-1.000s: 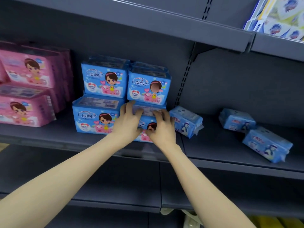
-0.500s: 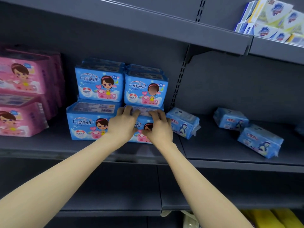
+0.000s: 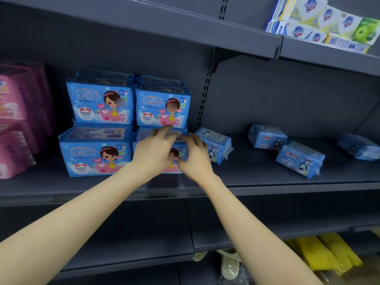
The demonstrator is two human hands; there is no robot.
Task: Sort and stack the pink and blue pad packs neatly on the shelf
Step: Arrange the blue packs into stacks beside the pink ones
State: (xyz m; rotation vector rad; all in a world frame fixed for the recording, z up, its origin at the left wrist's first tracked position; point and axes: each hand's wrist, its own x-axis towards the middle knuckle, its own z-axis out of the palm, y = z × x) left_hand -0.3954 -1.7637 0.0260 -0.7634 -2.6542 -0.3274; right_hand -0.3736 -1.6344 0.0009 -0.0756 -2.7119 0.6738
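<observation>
Four large blue pad packs stand two by two on the grey shelf [image 3: 287,187]: upper left [image 3: 100,103], upper right [image 3: 162,110], lower left [image 3: 94,153] and lower right [image 3: 144,133]. My left hand [image 3: 154,150] and my right hand [image 3: 195,156] sit close together on the lower right pack. Their fingers curl over its top front edge and the thumbs lie on its front. Most of that pack's face is hidden by them. Pink pad packs [image 3: 18,103] are stacked at the far left.
Smaller blue packs lie loose to the right: one tilted [image 3: 213,144] beside my right hand, two more [image 3: 267,137] [image 3: 300,159] and a blurred one [image 3: 359,147]. Soap boxes [image 3: 320,23] fill the shelf above. Yellow items [image 3: 320,254] lie on a shelf below.
My hands have drawn closer together on the lower right blue pack, with the fingers more curled. The view has shifted, so the pink packs sit further left.
</observation>
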